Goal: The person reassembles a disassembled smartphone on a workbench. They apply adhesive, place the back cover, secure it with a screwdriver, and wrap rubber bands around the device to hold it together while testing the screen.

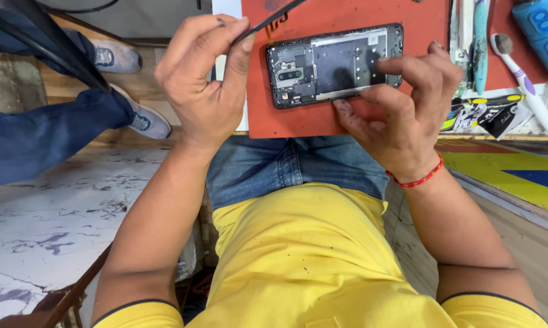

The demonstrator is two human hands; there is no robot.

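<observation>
A person in a bright yellow short-sleeved shirt, its sleeve cuffs edged with a thin dark band, sits in faded blue denim jeans. Both forearms are bare below the sleeves. A thin red thread bracelet circles the wrist of the right hand (401,115); the left hand (204,79) wears no ring, band or watch. The fingernails are short, with dark grime at several fingertips.

Left hand (204,79) pinches black tool (268,21); right hand (401,115) steadies opened phone (334,64).
</observation>
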